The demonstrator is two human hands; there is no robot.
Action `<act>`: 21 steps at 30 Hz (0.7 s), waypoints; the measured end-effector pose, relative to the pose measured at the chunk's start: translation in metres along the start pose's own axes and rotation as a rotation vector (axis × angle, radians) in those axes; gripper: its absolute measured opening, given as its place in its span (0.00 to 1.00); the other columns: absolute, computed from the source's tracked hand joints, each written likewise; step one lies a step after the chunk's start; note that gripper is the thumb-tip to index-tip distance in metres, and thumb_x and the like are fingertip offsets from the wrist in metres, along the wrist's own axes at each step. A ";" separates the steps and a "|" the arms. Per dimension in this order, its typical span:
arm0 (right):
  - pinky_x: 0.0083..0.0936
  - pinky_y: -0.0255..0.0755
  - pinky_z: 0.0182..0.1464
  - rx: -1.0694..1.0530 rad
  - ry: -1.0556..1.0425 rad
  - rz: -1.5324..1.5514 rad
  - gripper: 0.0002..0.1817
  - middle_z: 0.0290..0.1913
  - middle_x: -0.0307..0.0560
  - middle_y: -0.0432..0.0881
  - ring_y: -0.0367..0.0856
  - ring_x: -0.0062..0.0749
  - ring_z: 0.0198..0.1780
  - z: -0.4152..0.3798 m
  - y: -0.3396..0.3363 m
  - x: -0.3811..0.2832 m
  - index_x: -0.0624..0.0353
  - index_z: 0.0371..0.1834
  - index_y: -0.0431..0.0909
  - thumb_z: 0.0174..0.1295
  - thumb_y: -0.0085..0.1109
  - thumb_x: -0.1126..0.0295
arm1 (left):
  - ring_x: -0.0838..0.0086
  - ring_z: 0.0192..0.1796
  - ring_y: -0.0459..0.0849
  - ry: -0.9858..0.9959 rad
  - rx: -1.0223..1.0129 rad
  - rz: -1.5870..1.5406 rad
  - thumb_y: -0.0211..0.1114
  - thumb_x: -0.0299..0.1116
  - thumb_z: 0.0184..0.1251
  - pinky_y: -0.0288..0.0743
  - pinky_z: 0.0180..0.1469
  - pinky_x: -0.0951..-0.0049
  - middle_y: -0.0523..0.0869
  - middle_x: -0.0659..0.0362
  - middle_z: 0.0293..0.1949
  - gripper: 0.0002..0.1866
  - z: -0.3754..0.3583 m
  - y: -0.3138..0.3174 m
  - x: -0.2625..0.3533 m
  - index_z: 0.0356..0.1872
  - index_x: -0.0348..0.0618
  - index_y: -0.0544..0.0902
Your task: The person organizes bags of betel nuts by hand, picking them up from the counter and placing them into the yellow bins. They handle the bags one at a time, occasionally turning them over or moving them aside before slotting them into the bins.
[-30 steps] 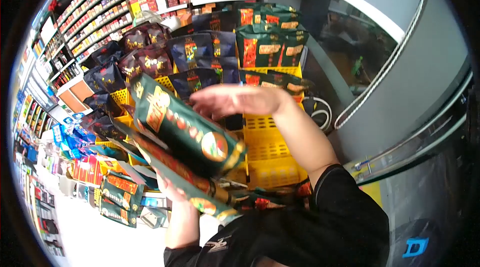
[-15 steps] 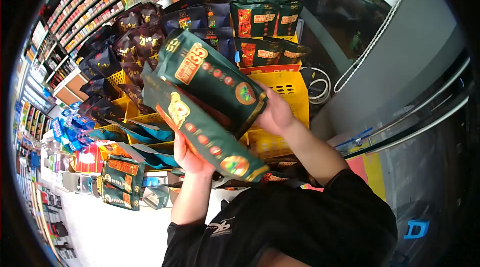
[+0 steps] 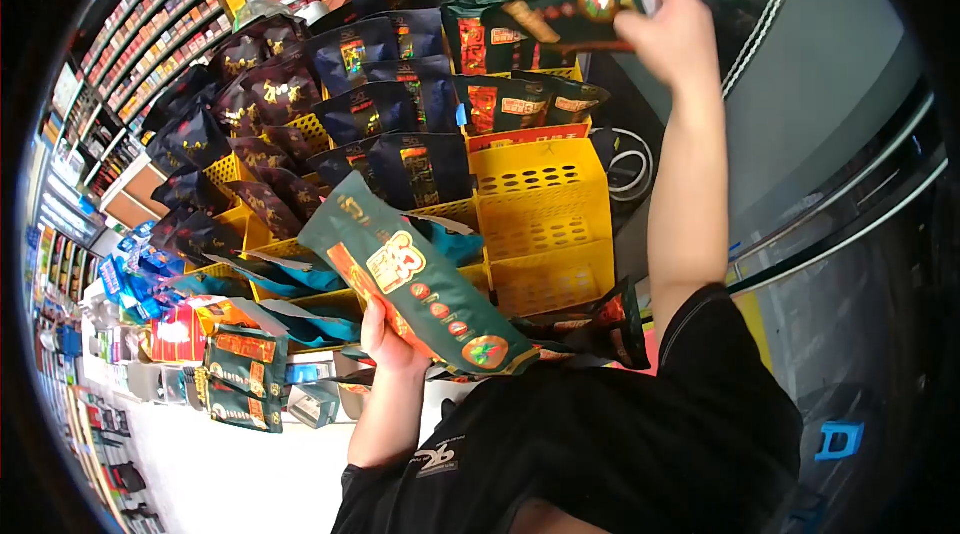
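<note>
My left hand (image 3: pixel 392 342) grips the lower left edge of a dark green snack bag (image 3: pixel 432 286) with red and gold print, tilted in front of my chest. Up at the back right, my right hand (image 3: pixel 678 32) is closed on the end of a second dark green bag (image 3: pixel 570 16). That bag lies nearly sideways and covers part of the green bags (image 3: pixel 487 39) standing in the upper tier. Below them, a lower row of green bags (image 3: pixel 515 104) stands behind a red label strip. A yellow perforated rack (image 3: pixel 545 264) holds these rows.
Navy bags (image 3: pixel 425 169) and dark brown bags (image 3: pixel 280 89) fill the middle and left rows. Teal bags (image 3: pixel 310 319) lie lower down. A white cable (image 3: pixel 630 162) coils beside the rack. At right are a grey panel (image 3: pixel 830 134) and a blue plastic object (image 3: pixel 840 440).
My right hand has carried one green bag away from the other, up and right to the back tier. My left hand keeps the other bag, now seen more fully.
</note>
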State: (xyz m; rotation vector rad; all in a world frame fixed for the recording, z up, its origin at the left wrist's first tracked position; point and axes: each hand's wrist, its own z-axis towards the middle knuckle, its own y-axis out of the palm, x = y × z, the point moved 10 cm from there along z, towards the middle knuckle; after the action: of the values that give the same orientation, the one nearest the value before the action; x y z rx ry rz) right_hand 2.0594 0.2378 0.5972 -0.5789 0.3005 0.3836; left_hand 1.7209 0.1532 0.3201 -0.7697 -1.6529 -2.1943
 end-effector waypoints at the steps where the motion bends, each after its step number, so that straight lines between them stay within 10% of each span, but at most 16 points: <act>1: 0.28 0.77 0.44 -0.012 0.053 -0.033 0.24 0.36 0.50 0.86 0.85 0.33 0.39 0.019 -0.002 0.008 0.62 0.48 0.78 0.44 0.65 0.68 | 0.55 0.78 0.54 0.008 0.034 0.018 0.52 0.49 0.71 0.44 0.79 0.50 0.53 0.50 0.78 0.39 -0.004 -0.006 0.001 0.78 0.44 0.50; 4: 0.28 0.75 0.28 0.224 -0.203 -0.264 0.12 0.26 0.52 0.84 0.84 0.39 0.24 0.037 -0.014 -0.031 0.63 0.28 0.80 0.61 0.67 0.65 | 0.55 0.78 0.54 0.035 0.008 0.006 0.51 0.50 0.71 0.44 0.79 0.49 0.53 0.50 0.78 0.39 -0.014 -0.013 0.002 0.78 0.45 0.50; 6: 0.32 0.77 0.43 -0.353 0.079 -0.281 0.24 0.37 0.52 0.86 0.85 0.42 0.39 0.066 0.060 0.045 0.57 0.46 0.81 0.41 0.65 0.64 | 0.55 0.78 0.55 0.033 0.070 0.014 0.51 0.51 0.71 0.44 0.79 0.49 0.53 0.50 0.78 0.39 -0.020 -0.022 0.004 0.78 0.45 0.50; 8: 0.34 0.77 0.46 -0.487 0.118 -0.284 0.23 0.40 0.52 0.87 0.85 0.44 0.42 0.057 0.097 0.052 0.53 0.46 0.82 0.41 0.65 0.63 | 0.56 0.78 0.54 0.062 0.080 0.017 0.51 0.51 0.71 0.44 0.79 0.49 0.53 0.50 0.78 0.39 -0.023 -0.023 0.010 0.78 0.46 0.50; 11: 0.42 0.77 0.56 -0.659 0.097 -0.505 0.27 0.55 0.46 0.84 0.82 0.44 0.57 0.032 0.167 0.085 0.45 0.54 0.81 0.48 0.64 0.52 | 0.56 0.78 0.55 0.124 0.011 -0.013 0.51 0.51 0.71 0.45 0.79 0.50 0.55 0.51 0.77 0.39 -0.025 -0.021 0.016 0.77 0.46 0.51; 21: 0.44 0.76 0.56 -0.769 -0.063 -0.447 0.28 0.56 0.46 0.83 0.81 0.43 0.58 0.027 0.225 0.035 0.46 0.57 0.79 0.51 0.63 0.53 | 0.55 0.76 0.59 0.125 0.008 -0.007 0.53 0.51 0.71 0.50 0.77 0.49 0.60 0.53 0.75 0.39 -0.033 -0.029 0.024 0.76 0.43 0.53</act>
State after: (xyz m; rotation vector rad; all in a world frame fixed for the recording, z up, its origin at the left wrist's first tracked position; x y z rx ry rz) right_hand 1.9979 0.4359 0.4999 -1.3545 -0.0575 0.0673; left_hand 1.6782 0.1329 0.3043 -0.6122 -1.6050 -2.1915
